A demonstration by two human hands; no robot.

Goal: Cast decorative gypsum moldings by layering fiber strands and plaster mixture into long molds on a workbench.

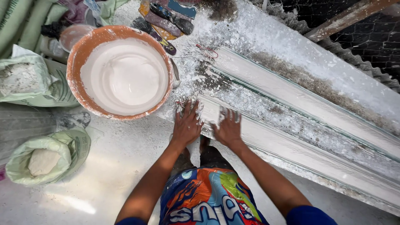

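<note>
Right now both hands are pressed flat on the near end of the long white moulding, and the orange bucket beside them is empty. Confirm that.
Not quite. The orange bucket is not empty: the head view shows it holding white, smooth liquid, plaster-like. The rest stands: the left hand and right hand lie flat, fingers spread, on the near end of the long white moulding, with the bucket beside them.

The orange tub point(79, 58) crowds the left hand point(186, 125); bare floor point(112, 166) lies open below.

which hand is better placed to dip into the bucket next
Left, probably. The left hand lies on the mould end just below the bucket rim; the right hand sits farther along, away from it.
</note>
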